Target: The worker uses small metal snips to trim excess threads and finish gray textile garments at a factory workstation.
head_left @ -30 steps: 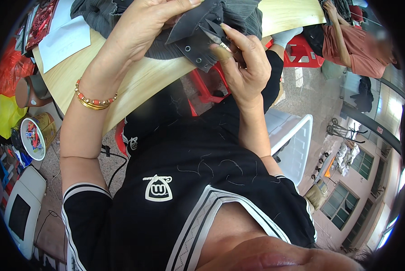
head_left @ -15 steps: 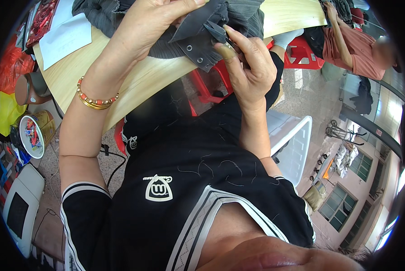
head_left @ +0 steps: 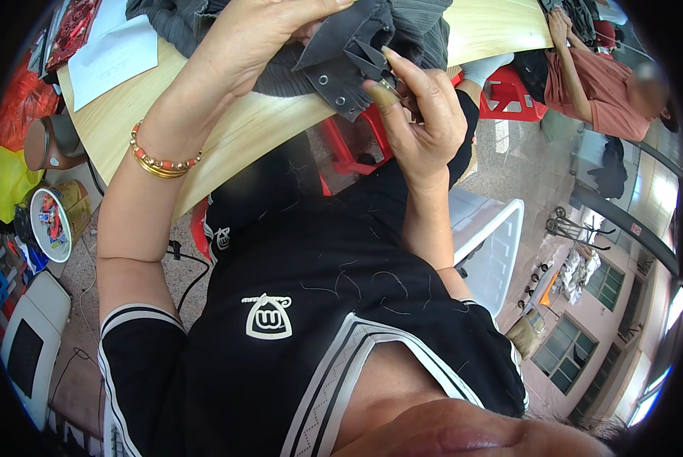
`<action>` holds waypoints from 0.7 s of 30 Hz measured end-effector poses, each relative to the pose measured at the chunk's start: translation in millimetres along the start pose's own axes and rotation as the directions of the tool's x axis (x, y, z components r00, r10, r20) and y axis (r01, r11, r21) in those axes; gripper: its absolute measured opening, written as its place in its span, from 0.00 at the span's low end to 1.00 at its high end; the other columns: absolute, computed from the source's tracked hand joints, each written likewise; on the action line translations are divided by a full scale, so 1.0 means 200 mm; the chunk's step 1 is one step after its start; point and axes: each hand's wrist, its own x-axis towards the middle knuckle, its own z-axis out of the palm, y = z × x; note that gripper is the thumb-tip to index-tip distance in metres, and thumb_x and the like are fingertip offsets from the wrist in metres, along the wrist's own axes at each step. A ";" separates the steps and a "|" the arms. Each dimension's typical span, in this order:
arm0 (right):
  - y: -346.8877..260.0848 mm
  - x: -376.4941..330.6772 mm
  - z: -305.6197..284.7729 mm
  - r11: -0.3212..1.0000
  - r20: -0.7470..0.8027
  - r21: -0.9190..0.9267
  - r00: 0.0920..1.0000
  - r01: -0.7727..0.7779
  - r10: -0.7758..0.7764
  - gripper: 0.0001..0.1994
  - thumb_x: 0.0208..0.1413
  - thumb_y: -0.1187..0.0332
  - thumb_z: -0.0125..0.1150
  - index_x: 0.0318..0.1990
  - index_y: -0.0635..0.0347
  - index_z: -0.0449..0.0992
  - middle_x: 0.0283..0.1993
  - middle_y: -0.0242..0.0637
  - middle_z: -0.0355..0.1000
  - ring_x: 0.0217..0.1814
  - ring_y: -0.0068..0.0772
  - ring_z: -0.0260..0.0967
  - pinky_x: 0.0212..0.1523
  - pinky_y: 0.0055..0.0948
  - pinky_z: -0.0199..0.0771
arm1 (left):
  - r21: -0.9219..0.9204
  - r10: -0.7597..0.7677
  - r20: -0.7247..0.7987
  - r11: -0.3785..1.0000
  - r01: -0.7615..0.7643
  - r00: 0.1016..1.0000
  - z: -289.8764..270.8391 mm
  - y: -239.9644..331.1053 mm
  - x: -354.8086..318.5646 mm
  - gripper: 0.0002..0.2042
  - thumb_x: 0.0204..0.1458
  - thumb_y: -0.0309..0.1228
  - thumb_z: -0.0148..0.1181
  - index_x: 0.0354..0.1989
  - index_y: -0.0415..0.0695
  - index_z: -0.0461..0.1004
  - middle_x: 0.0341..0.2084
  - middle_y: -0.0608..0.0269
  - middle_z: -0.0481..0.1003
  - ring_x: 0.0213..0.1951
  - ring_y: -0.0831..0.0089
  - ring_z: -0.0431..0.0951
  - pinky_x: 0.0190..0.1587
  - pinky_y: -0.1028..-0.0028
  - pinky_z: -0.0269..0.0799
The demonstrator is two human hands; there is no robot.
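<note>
My left hand [head_left: 261,42] grips a dark grey ribbed garment [head_left: 425,30] at the table's near edge, its fingers closed on a smooth dark flap. The flap's lower corner [head_left: 331,90] has two round metal eyelets or snaps and hangs past the edge. In my right hand [head_left: 431,114] a small pair of thread snips [head_left: 369,62] is pinched between thumb and fingers. Their dark blades lie against the flap and point up and left, with the tips a little apart. A yellowish cover sits on my right thumb. Whether the blades touch a thread is too small to tell.
White paper [head_left: 117,65] lies on the wooden table [head_left: 501,27]. Left of the table stands a tub [head_left: 71,221] of small wrapped items. A red stool [head_left: 349,145] is under the table, a clear plastic bin [head_left: 490,236] to my right. Another person [head_left: 608,91] sits at far right.
The snips and flap sit slightly lower and further right in view, and the blade tips show more plainly apart. Both hands keep their holds.
</note>
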 end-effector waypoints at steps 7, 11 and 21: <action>-0.01 0.02 0.01 1.000 -0.002 -0.020 1.000 -0.012 0.012 0.22 0.40 0.76 0.77 0.47 0.59 0.82 0.26 0.33 0.72 0.22 0.22 0.67 0.22 0.21 0.67 | -0.006 0.002 0.008 1.000 -0.002 1.000 0.00 -0.01 0.00 0.08 0.63 0.30 0.57 0.41 0.38 0.77 0.29 0.72 0.77 0.28 0.87 0.72 0.33 0.85 0.67; 0.00 0.01 0.01 0.999 -0.019 -0.043 1.000 0.021 -0.022 0.21 0.41 0.76 0.76 0.47 0.60 0.82 0.26 0.32 0.71 0.21 0.21 0.66 0.22 0.20 0.66 | -0.021 -0.009 0.017 1.000 0.010 1.000 0.00 -0.01 0.00 0.07 0.63 0.29 0.57 0.41 0.38 0.77 0.29 0.72 0.77 0.28 0.87 0.72 0.33 0.85 0.67; -0.02 0.09 0.03 0.607 0.176 0.615 0.838 -0.503 0.517 0.18 0.50 0.78 0.73 0.50 0.67 0.77 0.32 0.24 0.72 0.28 0.08 0.61 0.31 0.10 0.61 | -0.020 -0.045 0.198 0.999 0.050 0.979 0.02 -0.01 -0.01 0.12 0.64 0.27 0.56 0.50 0.33 0.74 0.39 0.65 0.79 0.40 0.83 0.77 0.46 0.82 0.73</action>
